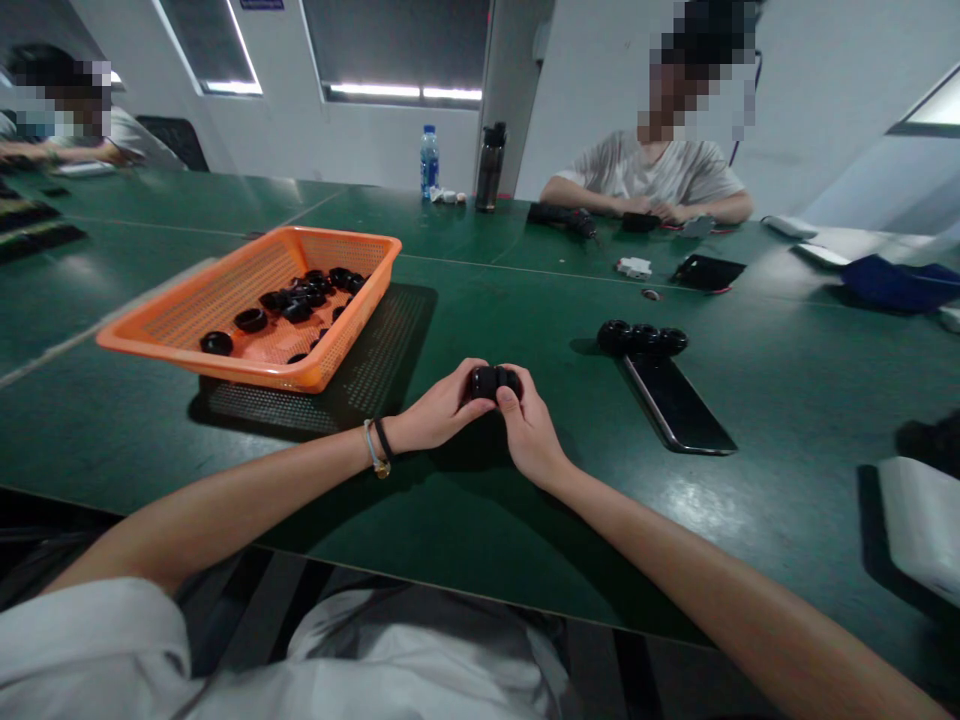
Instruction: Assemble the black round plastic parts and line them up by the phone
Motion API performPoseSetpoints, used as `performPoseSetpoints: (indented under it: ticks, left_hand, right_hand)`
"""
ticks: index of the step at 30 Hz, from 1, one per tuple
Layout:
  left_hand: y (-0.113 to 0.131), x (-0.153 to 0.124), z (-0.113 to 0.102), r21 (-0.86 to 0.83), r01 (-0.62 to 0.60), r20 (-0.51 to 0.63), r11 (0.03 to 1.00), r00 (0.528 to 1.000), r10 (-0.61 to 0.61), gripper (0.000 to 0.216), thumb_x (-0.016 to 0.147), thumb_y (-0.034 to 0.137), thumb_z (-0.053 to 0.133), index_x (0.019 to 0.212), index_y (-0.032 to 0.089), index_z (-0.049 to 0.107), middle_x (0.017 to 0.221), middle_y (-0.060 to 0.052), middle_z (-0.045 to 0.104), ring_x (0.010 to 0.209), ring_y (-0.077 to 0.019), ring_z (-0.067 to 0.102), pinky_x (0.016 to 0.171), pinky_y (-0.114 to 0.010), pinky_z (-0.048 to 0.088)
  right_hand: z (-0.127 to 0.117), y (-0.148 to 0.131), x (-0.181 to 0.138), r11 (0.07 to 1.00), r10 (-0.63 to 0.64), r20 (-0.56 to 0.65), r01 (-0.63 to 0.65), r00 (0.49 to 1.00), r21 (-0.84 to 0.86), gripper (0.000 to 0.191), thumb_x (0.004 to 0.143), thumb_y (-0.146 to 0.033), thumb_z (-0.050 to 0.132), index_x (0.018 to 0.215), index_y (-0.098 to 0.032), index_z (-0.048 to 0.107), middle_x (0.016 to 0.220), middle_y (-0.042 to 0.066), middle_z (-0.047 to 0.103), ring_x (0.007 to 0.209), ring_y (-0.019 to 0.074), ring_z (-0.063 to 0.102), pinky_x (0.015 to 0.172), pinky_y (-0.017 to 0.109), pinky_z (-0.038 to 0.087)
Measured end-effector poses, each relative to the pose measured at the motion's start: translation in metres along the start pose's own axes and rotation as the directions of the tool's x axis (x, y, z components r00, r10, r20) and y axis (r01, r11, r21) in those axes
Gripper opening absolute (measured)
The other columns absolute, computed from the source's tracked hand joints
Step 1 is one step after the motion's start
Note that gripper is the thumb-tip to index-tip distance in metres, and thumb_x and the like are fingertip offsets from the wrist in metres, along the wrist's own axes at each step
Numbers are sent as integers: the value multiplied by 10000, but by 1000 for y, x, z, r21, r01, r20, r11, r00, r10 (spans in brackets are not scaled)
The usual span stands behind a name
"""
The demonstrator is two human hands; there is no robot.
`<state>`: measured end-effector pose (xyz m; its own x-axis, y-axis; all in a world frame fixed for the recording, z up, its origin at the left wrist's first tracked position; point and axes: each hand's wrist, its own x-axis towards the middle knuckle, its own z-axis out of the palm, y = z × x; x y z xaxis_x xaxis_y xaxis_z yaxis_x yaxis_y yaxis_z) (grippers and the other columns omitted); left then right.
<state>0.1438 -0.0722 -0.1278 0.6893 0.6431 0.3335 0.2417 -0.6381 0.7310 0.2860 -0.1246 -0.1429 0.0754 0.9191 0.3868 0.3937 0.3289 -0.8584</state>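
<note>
My left hand [442,408] and my right hand [529,425] meet over the green table [480,520], both with fingers wrapped around small black ring-shaped parts [491,381] held between them. An orange mesh basket [187,320] to the left holds several more black rings [300,300]. A short row of the same black rings [642,338] lies on the table to the right, at the top end of a dark phone [679,405].
A person sits across the table [660,175] with dark items before them; another sits at far left [60,120]. A water bottle [429,162] and dark flask [490,167] stand at the back. A white object [922,520] lies at right, blue cloth [900,282] beyond.
</note>
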Motion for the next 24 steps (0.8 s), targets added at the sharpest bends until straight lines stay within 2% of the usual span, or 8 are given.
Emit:
performPoseSetpoints:
  ticks: [7, 10, 13, 16, 18, 21, 24]
  left_hand:
    - [-4, 4, -3, 40, 13, 21, 999, 1000, -14, 337, 793, 328, 501, 1054, 137, 405, 955, -71, 520, 818, -183, 512, 740, -300, 418]
    - [-6, 4, -2, -33, -4, 15, 999, 1000, 4, 353, 806, 390, 478, 1042, 138, 406, 935, -61, 509, 807, -168, 497, 737, -290, 407]
    - [-6, 4, 0, -194, -14, -5, 981, 1000, 13, 454, 812, 525, 413, 1054, 142, 391, 887, -40, 483, 766, -141, 474, 705, -268, 400]
    - [-7, 3, 4, -381, 73, 25, 922, 997, -69, 527, 800, 619, 340, 1044, 154, 370, 743, 12, 431, 628, -99, 427, 589, -229, 375]
    - [-7, 3, 6, -458, 162, 86, 874, 987, -137, 511, 788, 639, 341, 957, 157, 378, 660, 39, 398, 557, -82, 392, 532, -215, 345]
    - [-7, 3, 8, -491, 241, 148, 837, 970, -193, 471, 781, 632, 369, 836, 164, 367, 610, 45, 416, 524, -73, 393, 518, -214, 336]
    - [-4, 2, 9, -483, 243, 135, 841, 970, -203, 441, 795, 600, 376, 856, 163, 370, 605, 46, 431, 527, -76, 401, 524, -215, 337]
  right_hand:
    - [1, 1, 0, 999, 32, 16, -33, 999, 40, 436, 837, -580, 329, 1021, -201, 441, 905, 70, 596, 834, 210, 573, 737, 341, 447]
    - [-2, 3, 4, 1000, -2, 16, 2, 1000, -21, 475, 825, -609, 315, 1019, -196, 445, 876, 71, 595, 789, 208, 576, 693, 334, 452]
    - [-5, 6, 9, 989, -96, 18, 98, 995, -113, 512, 802, -643, 324, 1030, -202, 448, 879, 69, 591, 747, 201, 574, 655, 325, 454]
    - [-7, 9, 12, 962, -210, 34, 212, 977, -171, 524, 794, -653, 327, 1037, -208, 455, 951, 81, 585, 795, 205, 575, 686, 333, 462]
    - [-7, 11, 13, 949, -250, 37, 253, 967, -190, 518, 798, -647, 328, 1041, -208, 456, 982, 89, 581, 836, 213, 574, 713, 342, 465]
    - [-8, 11, 12, 942, -266, 32, 266, 964, -202, 500, 813, -626, 322, 1052, -207, 453, 991, 93, 580, 868, 220, 572, 738, 357, 466]
    - [-8, 10, 11, 946, -254, 37, 256, 966, -199, 503, 819, -622, 309, 1055, -200, 448, 988, 99, 578, 875, 224, 572, 749, 366, 465]
